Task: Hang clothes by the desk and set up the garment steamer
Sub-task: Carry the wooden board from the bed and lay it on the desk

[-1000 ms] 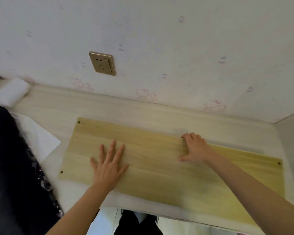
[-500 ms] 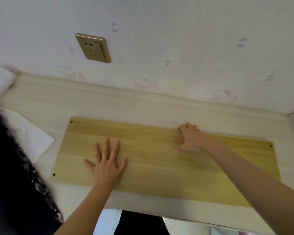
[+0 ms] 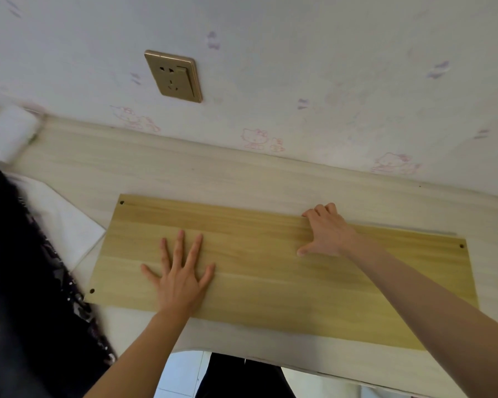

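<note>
Flat yellow wooden board [image 3: 270,271] lies on pale desk [image 3: 184,173]. Left hand [image 3: 179,277] presses it, fingers spread; right hand [image 3: 327,234] curls fingers over far edge, apparently to shift it. Dark garment [image 3: 26,282] lies at left.

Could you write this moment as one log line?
left hand: flat on wooden board | right hand: fingers curled over board's far edge | board: on desk

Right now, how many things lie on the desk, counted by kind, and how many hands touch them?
Wooden board: 1
White sheet: 1
White roll: 1
Dark garment: 1
Hands on the board, left hand flat and right hand at its far edge: 2
Total: 6
</note>
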